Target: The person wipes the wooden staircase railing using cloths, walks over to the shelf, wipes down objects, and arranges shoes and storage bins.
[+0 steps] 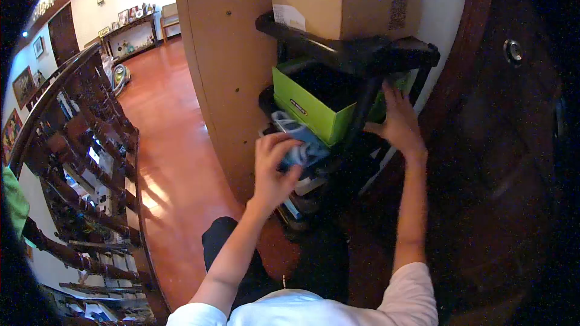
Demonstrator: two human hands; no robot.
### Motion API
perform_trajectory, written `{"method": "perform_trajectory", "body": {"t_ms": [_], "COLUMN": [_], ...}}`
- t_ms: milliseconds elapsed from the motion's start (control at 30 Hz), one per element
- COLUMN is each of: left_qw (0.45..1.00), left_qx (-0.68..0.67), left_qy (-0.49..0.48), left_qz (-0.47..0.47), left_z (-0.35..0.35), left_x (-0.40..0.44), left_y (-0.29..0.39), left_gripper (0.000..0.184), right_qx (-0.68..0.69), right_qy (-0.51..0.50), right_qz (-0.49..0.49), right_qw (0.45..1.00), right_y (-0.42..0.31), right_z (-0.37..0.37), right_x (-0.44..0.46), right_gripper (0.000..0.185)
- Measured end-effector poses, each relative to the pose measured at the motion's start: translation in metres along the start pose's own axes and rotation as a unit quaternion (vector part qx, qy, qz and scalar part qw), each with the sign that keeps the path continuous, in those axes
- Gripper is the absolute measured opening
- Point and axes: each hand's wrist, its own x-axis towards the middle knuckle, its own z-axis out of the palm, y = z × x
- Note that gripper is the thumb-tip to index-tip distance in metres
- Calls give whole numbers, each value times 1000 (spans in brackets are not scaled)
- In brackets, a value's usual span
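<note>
A green box (315, 111) with a dark inside sits tilted on the middle level of a black shelf rack (362, 54). My right hand (399, 122) is at the box's right end, fingers spread, beside the rack's post. Just in front of the box is a blue item (305, 145) with a pale loop, partly blurred. My left hand (275, 166) is next to it, thumb and fingers curved and apart, with nothing clearly between them. A brown cardboard box (344, 0) stands on the top level.
A wooden panel (223, 54) rises left of the rack, and a dark door (501, 145) is on the right. Lower on the rack lie several items (292, 208). A dark railing (90, 193) runs along the left, beside the red floor (169, 145).
</note>
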Motion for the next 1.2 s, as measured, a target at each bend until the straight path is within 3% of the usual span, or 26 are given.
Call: {"method": "perform_trajectory", "body": {"t_ms": [67,133,167,233,267,400,467,533,600,667,733,767,800,867,933,1033,1100,1133,1167,1200], "left_qw": [986,904,903,729,727,733,811,830,947,955,997,997,981,888,879,847,823,779,796,853], "left_qx": [-86,-210,-208,-473,-473,-521,-411,-380,-157,-166,-28,-31,53,145,42,-54,121,226,337,351], "left_qy": [119,207,208,241,242,252,282,293,211,166,-55,-57,-185,-437,-473,-526,-554,-584,-502,-373], "left_qz": [-73,-311,-313,-433,-434,-357,-306,-283,-182,-179,-47,-46,-19,-8,44,60,23,-23,-2,97], "left_z": [-6,-10,-21,-35,-35,-41,-38,-30,-20,-4,10,16,18,33,58,69,55,45,57,50], "left_x": [1,-11,-8,-3,-1,12,20,32,40,49,55,62,72,92,95,103,122,138,128,123], "left_y": [-20,-61,-69,-81,-81,-76,-80,-74,-65,-57,-57,-50,-36,-6,11,-18,-28,-42,-97,-107], "left_gripper": [23,15,15,20,20,26,28,32,36,33,27,27,28,34,29,32,29,31,26,24], "right_qx": [17,-7,-5,-44,-45,-63,-69,-110,-56,-3,70,68,54,37,-21,26,21,12,9,7], "right_qy": [-27,-97,-100,-53,-54,3,10,29,29,25,125,126,119,110,69,109,91,73,74,83], "right_qz": [-10,24,22,-15,-16,-46,-46,-18,22,63,100,103,113,125,145,106,117,123,125,118], "right_qw": [999,995,995,998,997,997,997,993,998,998,985,984,985,985,987,988,989,990,989,989], "right_y": [0,-3,-1,12,18,26,24,20,16,21,34,36,34,37,41,53,44,38,35,32], "right_z": [-4,-9,-7,1,5,12,11,6,-5,-5,1,0,-1,-3,-5,5,1,-2,-3,-4], "right_x": [4,12,14,14,12,13,15,18,27,34,39,39,39,39,42,39,43,45,45,44], "right_gripper": [97,94,94,93,93,93,93,95,95,95,64,64,65,65,89,88,88,89,89,80]}}
